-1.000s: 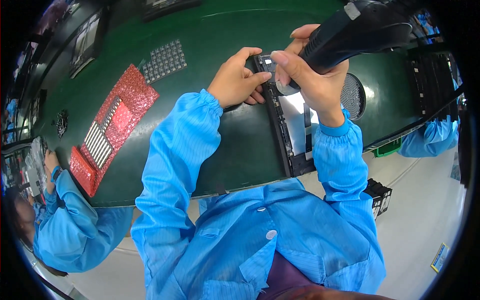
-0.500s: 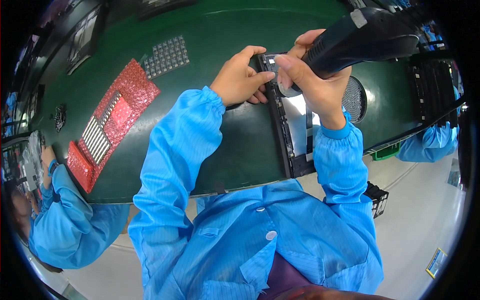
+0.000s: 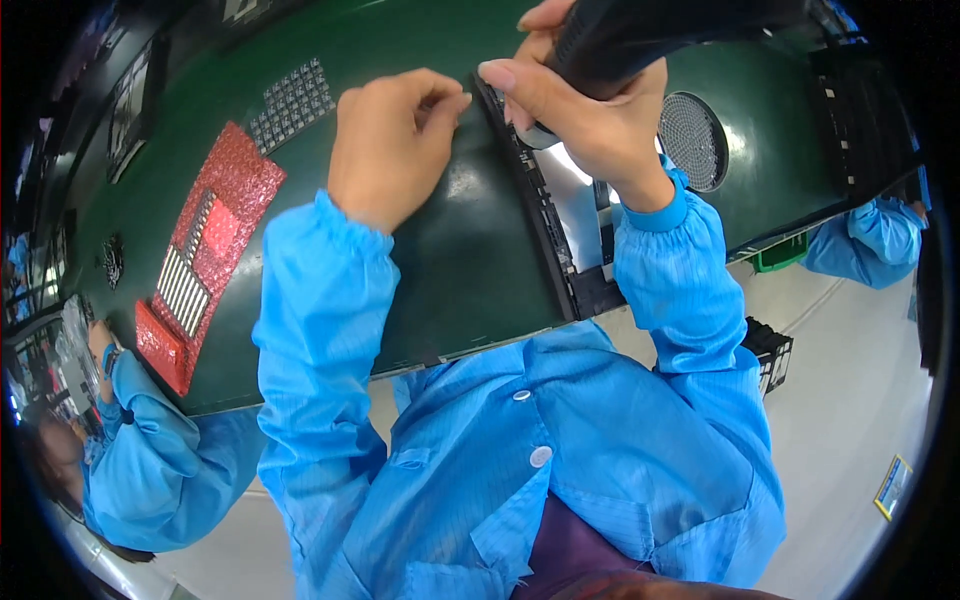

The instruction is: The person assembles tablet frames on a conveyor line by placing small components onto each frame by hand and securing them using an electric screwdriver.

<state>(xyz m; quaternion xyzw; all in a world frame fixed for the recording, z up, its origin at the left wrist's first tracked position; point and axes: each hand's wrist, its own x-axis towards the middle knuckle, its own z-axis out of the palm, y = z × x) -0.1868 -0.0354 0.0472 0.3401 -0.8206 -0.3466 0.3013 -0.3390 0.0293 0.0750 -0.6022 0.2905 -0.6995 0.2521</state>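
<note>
A flat black device casing with a shiny silver plate lies at the table's front edge, partly covered by my right hand. My right hand is wrapped round a thick black handheld tool, whose exact kind I cannot make out. The tool's lower end sits over the casing's far part. Just left of the casing, clear of it, my left hand is closed, with thumb and forefinger pinched together. Whatever may be between those fingertips is too small to see.
Left lies a red bubble-wrap sheet with a row of silver strips; beyond it is a grid of small parts. A round dish of small pieces stands to the right. Co-workers' blue sleeves show at both sides.
My left hand has drawn back leftward off the casing's edge, its fingers now pinched. The right hand keeps hold of the tool over the casing. The whole view has shifted slightly.
</note>
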